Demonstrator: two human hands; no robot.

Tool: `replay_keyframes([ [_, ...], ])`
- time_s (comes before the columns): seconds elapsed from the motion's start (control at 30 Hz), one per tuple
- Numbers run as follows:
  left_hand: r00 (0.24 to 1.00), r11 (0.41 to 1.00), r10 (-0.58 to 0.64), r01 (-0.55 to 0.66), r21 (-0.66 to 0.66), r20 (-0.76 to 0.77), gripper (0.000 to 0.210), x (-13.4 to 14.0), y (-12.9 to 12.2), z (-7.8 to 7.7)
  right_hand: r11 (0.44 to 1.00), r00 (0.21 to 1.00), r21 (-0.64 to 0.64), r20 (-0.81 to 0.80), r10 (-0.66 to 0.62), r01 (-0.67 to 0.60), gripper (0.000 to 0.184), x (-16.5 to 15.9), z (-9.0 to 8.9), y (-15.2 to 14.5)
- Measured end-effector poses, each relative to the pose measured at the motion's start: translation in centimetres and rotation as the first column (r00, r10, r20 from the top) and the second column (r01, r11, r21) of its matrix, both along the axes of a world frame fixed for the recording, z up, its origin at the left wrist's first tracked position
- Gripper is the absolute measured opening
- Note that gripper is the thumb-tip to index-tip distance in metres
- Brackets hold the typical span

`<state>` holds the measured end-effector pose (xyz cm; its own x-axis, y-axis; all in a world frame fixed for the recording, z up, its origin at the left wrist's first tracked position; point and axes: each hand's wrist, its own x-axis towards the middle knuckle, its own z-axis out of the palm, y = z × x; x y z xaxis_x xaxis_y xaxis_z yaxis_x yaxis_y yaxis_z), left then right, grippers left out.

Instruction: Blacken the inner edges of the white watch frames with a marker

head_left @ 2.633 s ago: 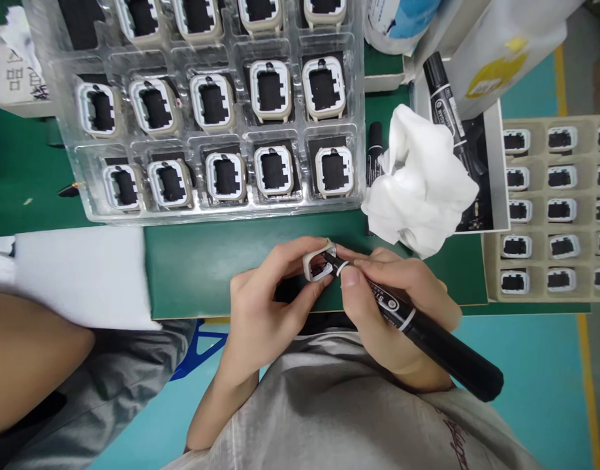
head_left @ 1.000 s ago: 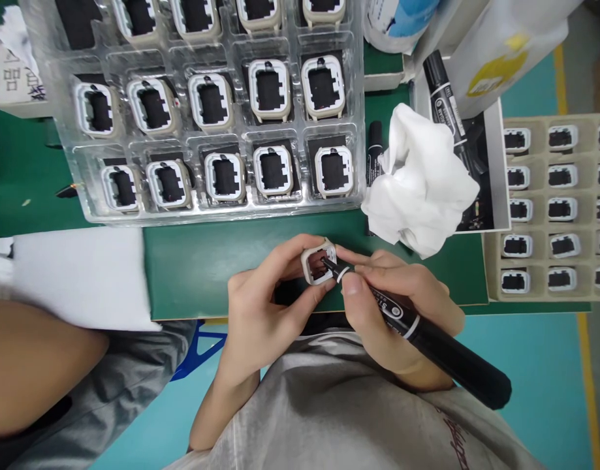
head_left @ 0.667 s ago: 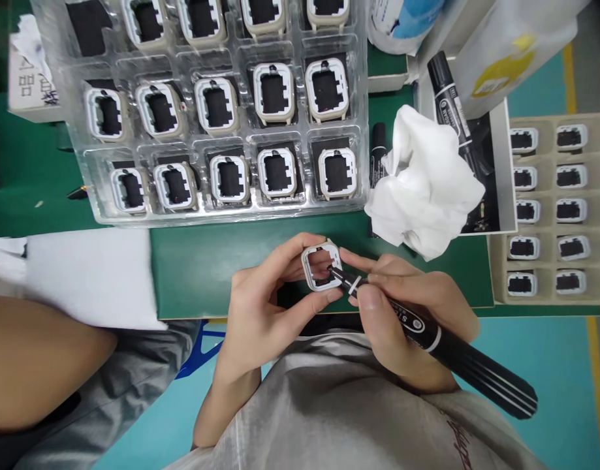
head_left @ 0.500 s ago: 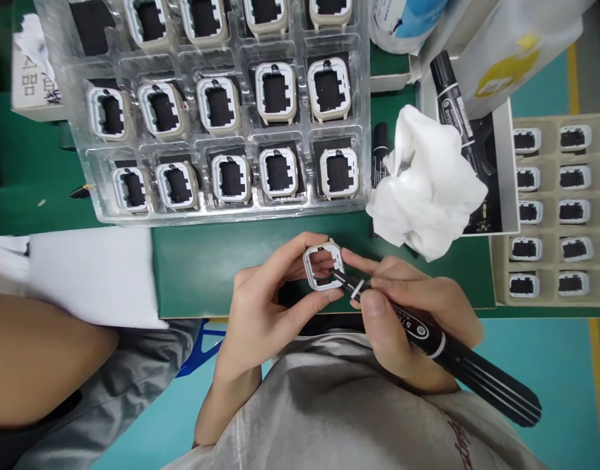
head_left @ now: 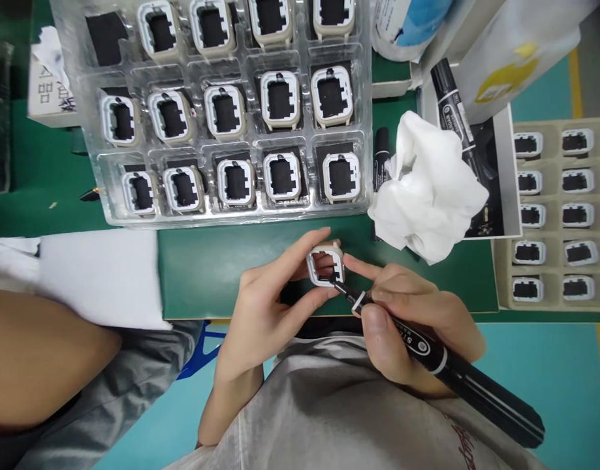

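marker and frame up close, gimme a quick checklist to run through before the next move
1. Frame secure: ok, the left hand pinches the pale frame between thumb and fingers.
2. Marker secure: ok, the right hand holds the black marker like a pen.
3. Cap off: ok, the slim tip end is bare and points at the frame's lower right corner.
4. Tip touching frame: cannot tell, the contact is too small to make out.
5. Tissue away from tip: ok, the white tissue lies apart from it.
6. Spare marker uncovered: not ok, the tissue partly hides the spare marker.
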<state>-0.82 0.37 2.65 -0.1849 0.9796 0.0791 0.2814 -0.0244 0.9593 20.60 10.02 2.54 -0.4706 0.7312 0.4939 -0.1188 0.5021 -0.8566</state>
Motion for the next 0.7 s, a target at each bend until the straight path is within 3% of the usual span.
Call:
replay_keyframes([
  [0.23, 0.999, 0.998, 0.021, -0.024, 0.066, 0.037, 0.061, 0.2, 0.2, -0.4, 0.995, 0.994, 0.029, -0.057, -0.097, 0.099, 0.033, -0.9, -0.3, -0.4],
  [0.4, 0.997, 0.989, 0.077, -0.075, 0.13, -0.011, 0.062, 0.4, 0.2, -0.6, 0.986, 0.993, 0.129, -0.065, -0.102, 0.109, 0.04, -1.6, -0.3, -0.3],
  [0.53, 0.995, 0.988, 0.103, -0.101, 0.117, -0.01, 0.07, 0.7, 0.1, -0.5, 0.988, 0.986, 0.086, -0.118, -0.117, 0.127, 0.037, -2.0, 0.0, -0.3],
  [0.7, 0.991, 0.986, 0.135, -0.133, 0.096, -0.017, 0.068, 0.9, 0.0, -0.2, 0.999, 1.0, 0.052, -0.022, -0.017, 0.018, 0.036, -1.1, 0.8, -0.1],
])
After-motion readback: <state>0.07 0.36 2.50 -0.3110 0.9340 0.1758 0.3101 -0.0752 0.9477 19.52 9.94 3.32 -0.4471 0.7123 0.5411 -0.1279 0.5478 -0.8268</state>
